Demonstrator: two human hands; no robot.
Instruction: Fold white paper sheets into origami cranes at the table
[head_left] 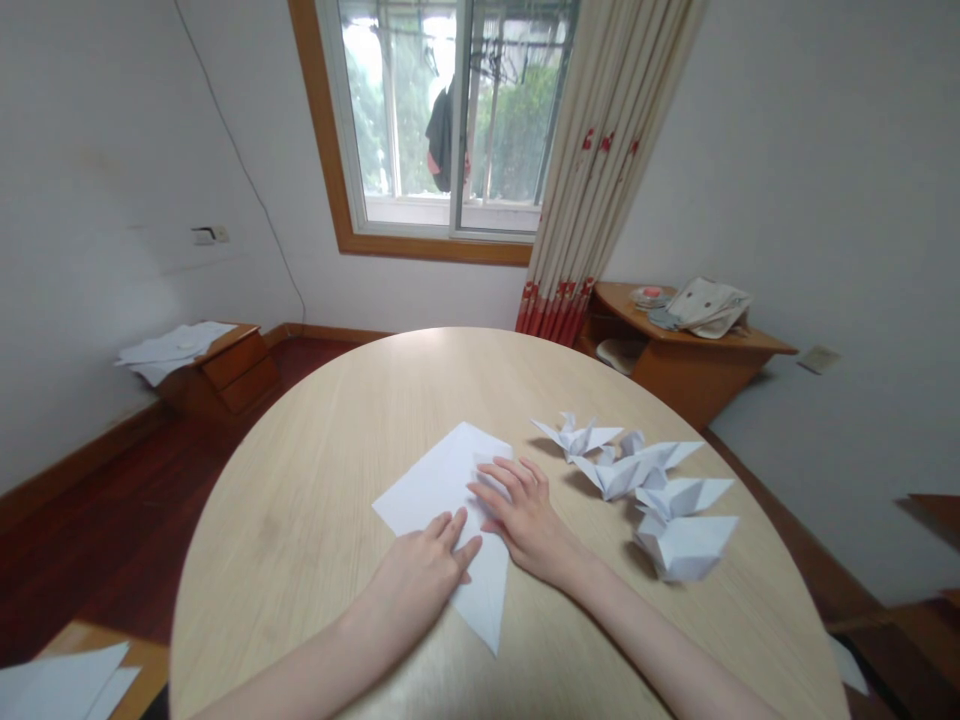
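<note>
A white sheet of paper (431, 480), partly folded into a kite-like outline, lies on the round wooden table (300, 530). One pointed corner faces me. My left hand (433, 560) rests on its lower part, fingers stretched out and pressing on the surface. On the paper's right edge lies my right hand (525, 510), its fingers spread over a folded flap. What is under the palms is hidden. To the right of my right hand stand several folded paper cranes (622, 470), grouped close together, with the nearest crane (686, 545) lowest in view.
Loose white sheets (64, 685) lie on a surface at the lower left. A small cabinet (232, 365) with papers stands by the left wall. Beyond the table's right edge, a corner desk (697, 350) holds a cloth bag (709, 305). A curtain (592, 160) hangs beside the window.
</note>
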